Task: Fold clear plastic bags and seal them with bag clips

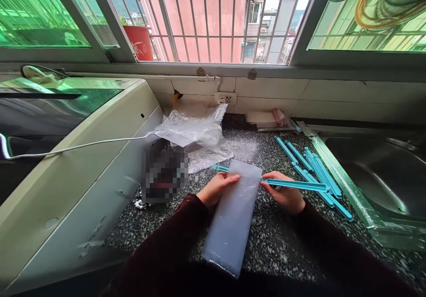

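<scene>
The left hand (218, 189) pinches the upper left edge of a plastic bag (232, 219), thumb across its front. The right hand (282, 194) pinches a blue clip (296, 184) at the bag's right edge. The bag slants over the speckled counter (274, 239). Spare clips (322, 173) lie in a loose pile beside the sink (369, 168).

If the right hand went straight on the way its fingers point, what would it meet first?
Most likely the right edge of the plastic bag, near its top. The right hand's fingertips look very close, perhaps already touching; depth is unclear.
</scene>
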Demonstrator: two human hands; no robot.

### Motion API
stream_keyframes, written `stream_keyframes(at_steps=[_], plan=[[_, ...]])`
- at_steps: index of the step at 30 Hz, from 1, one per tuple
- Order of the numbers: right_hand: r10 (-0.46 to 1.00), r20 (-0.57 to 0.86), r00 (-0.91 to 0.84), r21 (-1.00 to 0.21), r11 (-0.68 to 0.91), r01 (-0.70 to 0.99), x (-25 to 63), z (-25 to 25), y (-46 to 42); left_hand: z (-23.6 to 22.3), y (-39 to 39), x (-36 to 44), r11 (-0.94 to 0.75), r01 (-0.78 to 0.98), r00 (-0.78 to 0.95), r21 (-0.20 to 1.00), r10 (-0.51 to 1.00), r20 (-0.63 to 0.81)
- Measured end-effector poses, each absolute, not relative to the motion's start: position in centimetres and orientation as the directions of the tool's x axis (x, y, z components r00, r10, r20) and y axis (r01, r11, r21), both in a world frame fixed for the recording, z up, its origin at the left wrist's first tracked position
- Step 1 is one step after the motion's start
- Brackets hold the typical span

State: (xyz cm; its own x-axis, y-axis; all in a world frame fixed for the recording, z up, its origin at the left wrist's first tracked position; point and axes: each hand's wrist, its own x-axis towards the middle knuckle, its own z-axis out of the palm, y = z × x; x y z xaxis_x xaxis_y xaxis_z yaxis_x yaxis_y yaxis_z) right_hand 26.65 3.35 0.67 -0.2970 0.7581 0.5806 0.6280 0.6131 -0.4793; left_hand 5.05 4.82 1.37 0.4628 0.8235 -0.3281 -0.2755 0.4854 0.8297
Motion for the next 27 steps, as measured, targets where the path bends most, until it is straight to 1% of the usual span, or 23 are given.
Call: stream_keyframes(at_steps=[5, 9, 12, 16, 20, 22, 27], plan=[[0.751, 0.588, -0.3, -0.488, 0.626, 0.608, 26.51, 0.58, 3.2, 1.72, 4.81, 5.27, 0.474, -0.328, 0.433, 0.817, 0.844, -0.316], [0.755, 0.582, -0.302, -0.489, 0.622, 0.611, 26.56, 0.52, 3.23, 1.69, 4.88, 5.21, 0.466, -0.322, 0.423, 0.824, 0.85, -0.316], [0.765, 0.577, -0.285, -0.515, 0.612, 0.601, 26.68, 0.62, 3.31, 1.6, 4.94, 5.11, 0.448, -0.324, 0.404, 0.833, 0.862, -0.307], [0.789, 0.558, -0.258, -0.595, 0.597, 0.538, 26.73, 0.77, 3.21, 1.38, 4.99, 5.03, 0.441, -0.308, 0.391, 0.843, 0.867, -0.31], [0.823, 0.543, -0.166, -0.7, 0.553, 0.452, 26.6, 0.59, 3.02, 1.13, 5.04, 5.05, 0.44, -0.321, 0.357, 0.838, 0.876, -0.323], [0.812, 0.566, -0.141, -0.697, 0.563, 0.443, 26.55, 0.55, 3.02, 1.15, 5.05, 5.08, 0.437, -0.333, 0.344, 0.835, 0.881, -0.324], [0.747, 0.646, -0.159, -0.618, 0.634, 0.465, 26.49, 0.81, 3.1, 1.65, 4.93, 5.16, 0.416, -0.343, 0.334, 0.842, 0.892, -0.305]])
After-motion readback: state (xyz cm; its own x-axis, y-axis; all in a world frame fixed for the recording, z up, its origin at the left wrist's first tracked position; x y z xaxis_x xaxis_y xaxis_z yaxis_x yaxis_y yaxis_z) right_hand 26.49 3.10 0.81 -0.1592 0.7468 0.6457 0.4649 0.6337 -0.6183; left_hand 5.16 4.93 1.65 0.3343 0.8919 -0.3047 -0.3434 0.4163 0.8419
